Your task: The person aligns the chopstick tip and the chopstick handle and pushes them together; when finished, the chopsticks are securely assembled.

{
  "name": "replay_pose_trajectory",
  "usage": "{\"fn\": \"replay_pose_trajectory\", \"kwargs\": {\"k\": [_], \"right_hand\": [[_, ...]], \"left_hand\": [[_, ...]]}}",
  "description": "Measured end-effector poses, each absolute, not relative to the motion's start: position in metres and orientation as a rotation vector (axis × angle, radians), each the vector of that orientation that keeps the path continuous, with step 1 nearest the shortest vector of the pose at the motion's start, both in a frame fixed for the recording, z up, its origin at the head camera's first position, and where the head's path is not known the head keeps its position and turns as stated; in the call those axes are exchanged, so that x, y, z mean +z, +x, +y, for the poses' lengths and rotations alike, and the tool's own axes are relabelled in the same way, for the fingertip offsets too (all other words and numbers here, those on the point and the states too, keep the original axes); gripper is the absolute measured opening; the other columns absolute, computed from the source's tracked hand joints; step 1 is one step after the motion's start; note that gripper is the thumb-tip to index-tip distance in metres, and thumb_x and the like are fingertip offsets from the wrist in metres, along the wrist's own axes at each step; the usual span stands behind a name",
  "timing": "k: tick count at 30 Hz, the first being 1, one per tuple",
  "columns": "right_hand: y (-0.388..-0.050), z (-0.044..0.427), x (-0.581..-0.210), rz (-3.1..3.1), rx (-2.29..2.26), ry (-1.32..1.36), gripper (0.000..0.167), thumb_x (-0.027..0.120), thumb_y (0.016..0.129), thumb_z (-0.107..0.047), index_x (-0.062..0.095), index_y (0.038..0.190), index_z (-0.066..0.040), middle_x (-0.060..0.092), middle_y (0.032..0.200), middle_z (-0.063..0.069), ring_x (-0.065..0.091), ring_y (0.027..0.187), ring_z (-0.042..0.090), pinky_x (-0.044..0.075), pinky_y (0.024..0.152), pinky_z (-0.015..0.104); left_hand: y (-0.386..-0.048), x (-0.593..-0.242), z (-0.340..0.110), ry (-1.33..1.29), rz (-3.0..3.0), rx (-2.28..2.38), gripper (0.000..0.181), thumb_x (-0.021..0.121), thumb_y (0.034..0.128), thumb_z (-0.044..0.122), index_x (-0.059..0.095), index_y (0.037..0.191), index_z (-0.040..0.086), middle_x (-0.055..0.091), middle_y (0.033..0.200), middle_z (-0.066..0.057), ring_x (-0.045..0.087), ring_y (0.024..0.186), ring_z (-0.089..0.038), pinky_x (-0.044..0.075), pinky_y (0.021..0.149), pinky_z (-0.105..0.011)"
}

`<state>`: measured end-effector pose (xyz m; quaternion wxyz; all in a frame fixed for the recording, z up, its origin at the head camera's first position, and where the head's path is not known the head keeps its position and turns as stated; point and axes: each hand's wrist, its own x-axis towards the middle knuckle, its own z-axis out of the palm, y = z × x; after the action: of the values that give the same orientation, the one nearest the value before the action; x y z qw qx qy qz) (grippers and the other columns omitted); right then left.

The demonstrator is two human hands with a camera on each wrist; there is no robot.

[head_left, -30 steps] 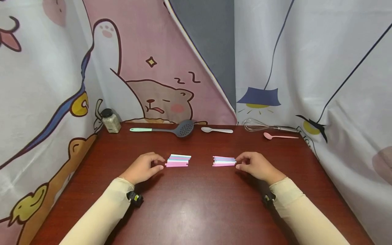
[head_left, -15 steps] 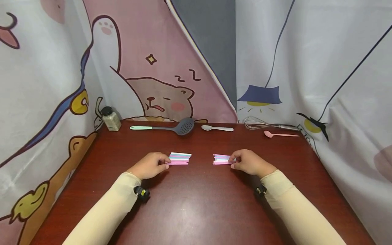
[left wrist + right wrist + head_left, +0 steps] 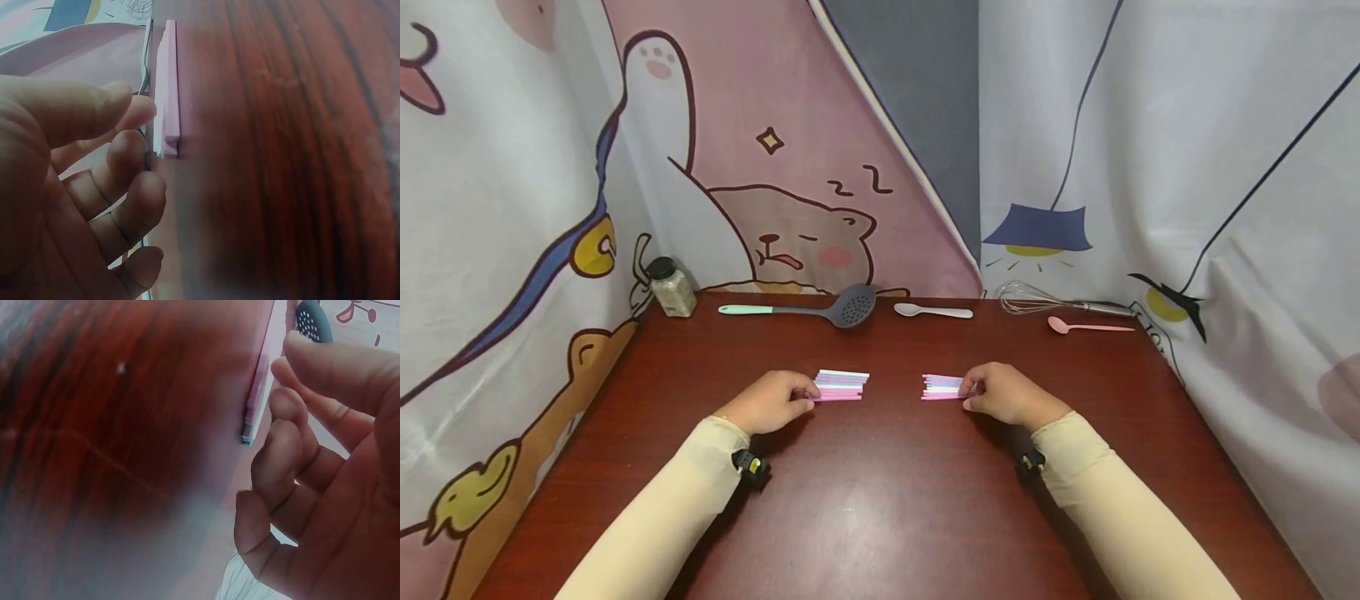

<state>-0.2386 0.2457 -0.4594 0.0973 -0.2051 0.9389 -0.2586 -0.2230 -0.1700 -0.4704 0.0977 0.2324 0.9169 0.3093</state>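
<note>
Two flat bunches of short, straw-like sticks in pink, white, blue and purple lie on the table, the left bunch (image 3: 844,385) and the right bunch (image 3: 940,387). My left hand (image 3: 771,402) is at the outer end of the left bunch, index finger over the stick ends and thumb in front. My right hand (image 3: 1013,395) mirrors it at the right bunch, covering its outer ends. Both wrist views show loosely bent fingers, with the thumb and index close together beside the pink sticks (image 3: 170,87) and right-hand sticks (image 3: 255,403). No firm grip on any stick shows.
Along the back of the brown table (image 3: 850,467) lie a skimmer (image 3: 853,307), a white spoon (image 3: 932,312), a whisk (image 3: 1063,303) and a pink spoon (image 3: 1090,326). A black-lidded jar (image 3: 672,289) stands at the back left. Printed curtains enclose the back and sides.
Both hands have moved inward, from just beside the bunches to over their outer ends. Over the last half second they barely move. The head view has tilted slightly.
</note>
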Motion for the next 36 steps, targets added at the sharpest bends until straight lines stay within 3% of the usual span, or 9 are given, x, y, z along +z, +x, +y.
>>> {"fn": "replay_pose_trajectory", "kwargs": {"k": [16,25,32,36], "right_hand": [[-0.239,0.241,-0.458,2.813,-0.635,-0.597,0.018,0.081,0.080,-0.001,0.068,0.077,-0.013,0.058,0.066,-0.007,0.051,0.064,0.010,0.043,0.064,0.031],[-0.238,0.238,-0.461,2.825,-0.537,-0.639,0.020,0.075,0.079,0.000,0.064,0.072,-0.015,0.057,0.065,-0.007,0.052,0.067,0.013,0.046,0.067,0.033],[-0.229,0.239,-0.458,2.797,-0.685,-0.611,0.016,0.070,0.088,-0.004,0.063,0.078,-0.013,0.055,0.068,-0.004,0.049,0.066,0.013,0.042,0.064,0.031],[-0.220,0.239,-0.458,2.626,-1.034,-0.568,0.010,0.062,0.093,0.003,0.063,0.088,-0.006,0.064,0.076,0.004,0.058,0.069,0.014,0.050,0.064,0.027]], "left_hand": [[-0.228,-0.472,-0.167,0.654,2.754,0.882,0.008,0.071,0.0968,0.005,0.072,0.097,0.013,0.063,0.081,0.003,0.056,0.077,-0.012,0.048,0.073,-0.034],[-0.230,-0.473,-0.163,0.618,2.771,0.785,0.012,0.075,0.0910,0.006,0.066,0.087,0.013,0.057,0.070,0.005,0.052,0.067,-0.012,0.045,0.066,-0.032],[-0.227,-0.471,-0.158,0.583,2.778,0.741,0.016,0.073,0.0871,0.006,0.062,0.081,0.016,0.056,0.068,0.004,0.052,0.066,-0.014,0.044,0.064,-0.033],[-0.221,-0.469,-0.157,0.559,2.747,0.945,0.012,0.071,0.0859,0.006,0.064,0.082,0.015,0.058,0.067,0.003,0.053,0.064,-0.013,0.046,0.064,-0.033]]}}
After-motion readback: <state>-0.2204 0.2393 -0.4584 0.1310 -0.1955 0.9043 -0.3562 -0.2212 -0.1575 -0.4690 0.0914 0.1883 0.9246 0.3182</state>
